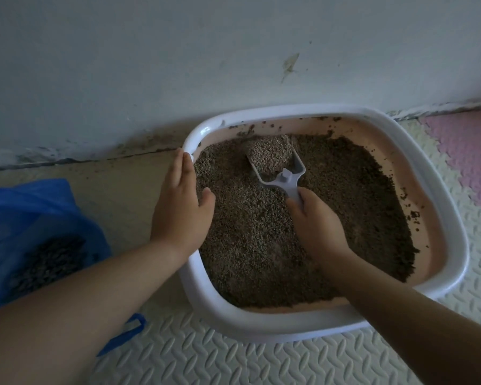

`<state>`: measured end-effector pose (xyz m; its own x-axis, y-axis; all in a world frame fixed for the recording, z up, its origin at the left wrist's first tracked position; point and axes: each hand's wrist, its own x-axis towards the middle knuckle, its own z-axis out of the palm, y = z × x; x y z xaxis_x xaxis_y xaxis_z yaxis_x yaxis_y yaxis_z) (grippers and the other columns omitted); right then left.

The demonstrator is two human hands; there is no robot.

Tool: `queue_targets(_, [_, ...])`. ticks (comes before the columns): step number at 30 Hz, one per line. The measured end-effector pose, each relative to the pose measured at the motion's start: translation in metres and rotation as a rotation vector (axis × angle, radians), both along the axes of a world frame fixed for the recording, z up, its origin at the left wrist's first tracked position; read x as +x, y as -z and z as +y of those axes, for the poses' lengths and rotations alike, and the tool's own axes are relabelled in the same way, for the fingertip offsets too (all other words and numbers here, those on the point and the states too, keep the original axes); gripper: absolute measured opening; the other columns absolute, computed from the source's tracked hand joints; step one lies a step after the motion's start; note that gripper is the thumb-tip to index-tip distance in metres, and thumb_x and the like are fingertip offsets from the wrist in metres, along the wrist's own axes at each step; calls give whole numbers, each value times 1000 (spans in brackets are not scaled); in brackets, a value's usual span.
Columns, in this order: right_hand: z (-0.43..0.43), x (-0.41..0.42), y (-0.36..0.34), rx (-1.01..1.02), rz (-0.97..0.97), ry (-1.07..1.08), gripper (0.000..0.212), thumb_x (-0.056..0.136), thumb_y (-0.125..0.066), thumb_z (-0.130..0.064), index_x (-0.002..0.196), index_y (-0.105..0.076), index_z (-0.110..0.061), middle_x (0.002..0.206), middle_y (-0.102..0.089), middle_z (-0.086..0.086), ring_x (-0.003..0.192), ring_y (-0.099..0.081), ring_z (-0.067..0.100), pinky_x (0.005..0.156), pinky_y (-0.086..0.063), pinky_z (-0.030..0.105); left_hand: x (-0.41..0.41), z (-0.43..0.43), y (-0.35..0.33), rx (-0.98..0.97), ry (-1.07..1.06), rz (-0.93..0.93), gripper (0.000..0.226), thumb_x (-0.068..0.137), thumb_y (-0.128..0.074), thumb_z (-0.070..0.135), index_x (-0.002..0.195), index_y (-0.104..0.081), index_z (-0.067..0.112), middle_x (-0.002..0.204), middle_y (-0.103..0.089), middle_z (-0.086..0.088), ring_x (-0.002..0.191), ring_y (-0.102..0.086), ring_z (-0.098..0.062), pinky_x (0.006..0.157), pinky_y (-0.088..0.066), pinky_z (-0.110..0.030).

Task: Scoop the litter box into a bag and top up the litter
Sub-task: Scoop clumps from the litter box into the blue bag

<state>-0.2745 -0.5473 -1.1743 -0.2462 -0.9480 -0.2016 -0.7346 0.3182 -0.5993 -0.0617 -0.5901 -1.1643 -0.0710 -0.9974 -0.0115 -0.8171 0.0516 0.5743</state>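
A white-rimmed litter box (pixel 442 207) with pink inner walls sits on the floor against the wall, filled with brown litter (pixel 261 240). My right hand (pixel 314 220) grips the handle of a white scoop (pixel 283 173), whose head is loaded with litter near the box's far side. My left hand (pixel 181 201) lies flat on the box's left rim, fingers straight. At the left edge a blue plastic bag (pixel 34 218) lies open with dark litter inside.
A stained white wall (pixel 178 65) rises just behind the box. Cream textured foam mats (pixel 220 359) cover the floor in front, with a pink mat (pixel 467 159) at the right. A blue bag handle (pixel 128 332) lies on the mat.
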Motion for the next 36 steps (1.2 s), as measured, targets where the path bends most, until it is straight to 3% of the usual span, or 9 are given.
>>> queue_targets(3, [24,-9,-18,-63,-26,-15,9,99,-45,-33,103,-52,-29,66,-55,-5,55,-52,14,49,-37,33,0,0,0,8,7,15,63,98,-37,25,153,-6,18,159,8,12,145,-3,-10,109,-17,-24])
queue_targets(8, [34,-29,-23,-119,-73,5,25,98,-47,-36,120,-54,-28,66,-57,-10,54,-51,4,49,-35,28,0,-1,-2,21,-2,20,61,98,-35,20,153,-8,17,159,6,10,145,-5,-11,111,-19,-26])
queue_targets(13, [40,-36,-28,-110,3,-74,34,97,-47,-36,129,-52,-26,68,-56,-12,55,-50,3,50,-34,26,-1,0,-4,34,-8,41,60,98,-34,19,153,-8,17,159,5,10,145,-5,-9,112,-18,-27])
queue_targets(18, [47,-44,-36,-90,83,-183,30,96,-50,-34,124,-54,-27,67,-55,-16,57,-51,1,53,-40,28,-1,0,-5,27,-16,52,60,98,-34,19,153,-9,17,159,5,11,145,-6,-8,109,-16,-23])
queue_targets(24, [56,-41,-39,-76,46,-163,28,96,-51,-32,123,-55,-27,70,-62,-7,59,-57,7,61,-48,36,-1,0,-4,30,-12,52,60,98,-34,19,153,-9,18,159,5,12,145,-6,-8,111,-16,-24])
queue_targets(29, [59,-39,-40,-82,16,-183,27,95,-52,-33,121,-55,-31,70,-62,-13,62,-59,0,58,-47,28,-1,0,-5,44,-14,48,60,99,-33,20,153,-7,19,159,6,14,145,-5,-8,112,-19,-28])
queue_targets(33, [60,-44,-42,-102,-13,-177,25,94,-55,-31,118,-59,-30,69,-63,-11,59,-60,3,58,-51,36,-1,0,-5,41,-16,46,60,99,-33,20,153,-7,18,159,6,12,145,-5,-9,112,-18,-27])
queue_targets(36, [60,-49,-43,-108,-39,-194,26,92,-58,-29,118,-60,-34,71,-66,-12,60,-62,0,58,-52,32,-1,0,-5,44,-20,55,60,98,-33,19,152,-7,18,159,5,12,145,-5,-8,109,-16,-23])
